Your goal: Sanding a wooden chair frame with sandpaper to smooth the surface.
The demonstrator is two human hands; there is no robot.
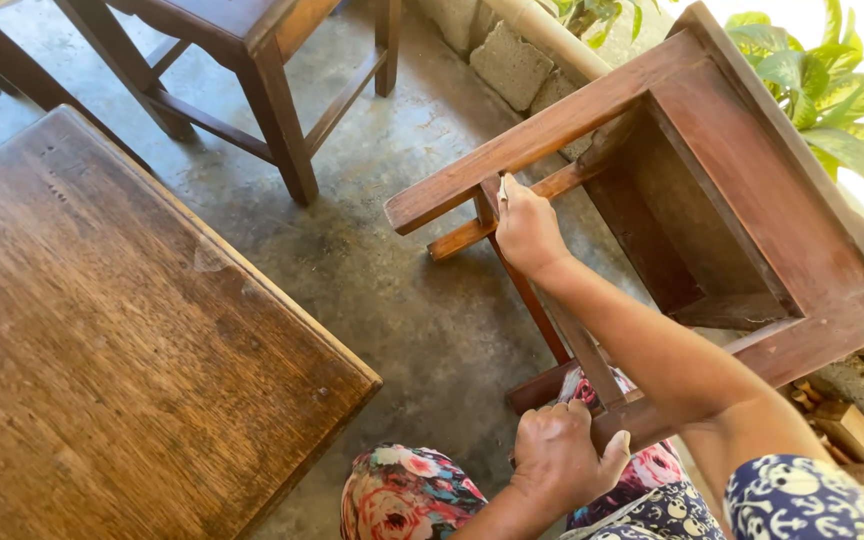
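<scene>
Here I see a stool [712, 190] tipped on its side, held by both hands.
From the left: a wooden table [102, 340], then my left hand [557, 455] clasped around the stool's lower leg, and my right hand [527, 228] pinching a small pale tool [503, 188] against the upper leg.

— What stays unseen? — The small pale object [503, 187] in the right hand [526, 228] is too small to identify.
— And the edges? — The table [102, 340] and upturned stool [712, 200] run out of frame.
</scene>
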